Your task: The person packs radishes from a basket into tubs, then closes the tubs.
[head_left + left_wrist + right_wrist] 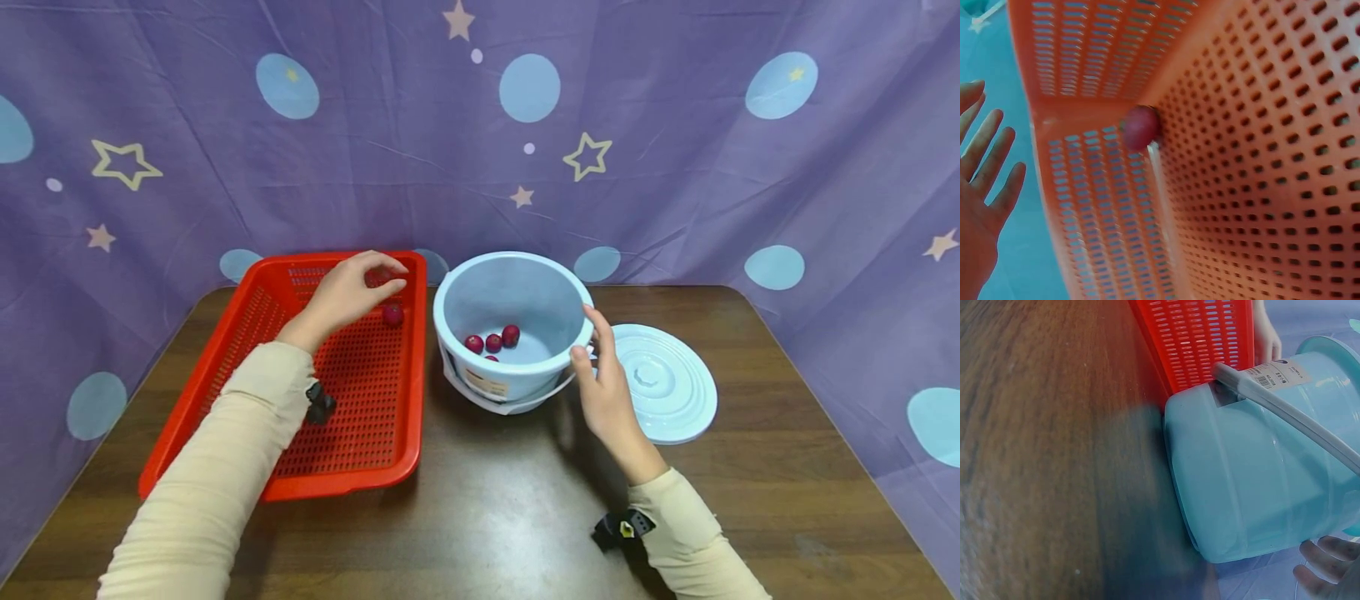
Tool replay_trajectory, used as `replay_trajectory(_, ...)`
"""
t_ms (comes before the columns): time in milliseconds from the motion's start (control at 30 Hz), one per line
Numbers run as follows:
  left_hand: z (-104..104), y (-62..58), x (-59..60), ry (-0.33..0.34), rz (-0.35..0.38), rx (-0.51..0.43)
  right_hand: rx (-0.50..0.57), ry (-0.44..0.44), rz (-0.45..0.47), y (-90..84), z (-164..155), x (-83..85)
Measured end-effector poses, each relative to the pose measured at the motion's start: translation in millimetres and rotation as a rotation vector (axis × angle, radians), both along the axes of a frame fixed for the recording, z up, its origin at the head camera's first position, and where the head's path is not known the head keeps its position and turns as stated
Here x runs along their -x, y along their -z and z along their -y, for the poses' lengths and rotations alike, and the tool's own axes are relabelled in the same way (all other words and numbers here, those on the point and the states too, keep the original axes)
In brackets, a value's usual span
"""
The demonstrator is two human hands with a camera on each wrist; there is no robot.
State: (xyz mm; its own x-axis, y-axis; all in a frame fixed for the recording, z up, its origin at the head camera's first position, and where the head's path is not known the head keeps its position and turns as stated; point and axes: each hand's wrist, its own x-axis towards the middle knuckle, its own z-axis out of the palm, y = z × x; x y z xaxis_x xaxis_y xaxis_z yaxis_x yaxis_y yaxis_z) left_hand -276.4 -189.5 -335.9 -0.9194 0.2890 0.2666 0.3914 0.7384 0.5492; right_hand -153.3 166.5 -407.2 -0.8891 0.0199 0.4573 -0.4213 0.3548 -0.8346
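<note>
Over the far end of a red plastic basket (352, 417), my left hand (348, 292) hovers with thumb and fingers apart and nothing between them. Below its fingertips, a small round red fruit (392, 315) lies in the basket's far right corner. The same fruit (1142, 128) shows against the slotted wall in the left wrist view, with the hand (985, 200) off to the side. My right hand (607, 392) is at the right rim of a light blue bucket (487, 279), fingers loosely bent along its outside. Several red fruits (492, 342) lie on the bucket's floor.
A round light blue lid (663, 383) lies flat on the brown wooden table (495, 508), right of the bucket. The bucket's handle (510, 408) hangs down in front. Behind the table hangs a purple curtain (660, 192) with stars and dots.
</note>
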Motion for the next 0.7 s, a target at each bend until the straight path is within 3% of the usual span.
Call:
replay_trajectory(400,12.9,27.2,13.1,-0.084,0.095,0.045,-0.001,-0.01,-0.014,3.9,-2.6,0.5)
replay_trajectory(700,16.1,42.7,18.8,-0.082,0.203,0.08,-0.004,-0.008,0.005,0.5,-0.7,-0.5)
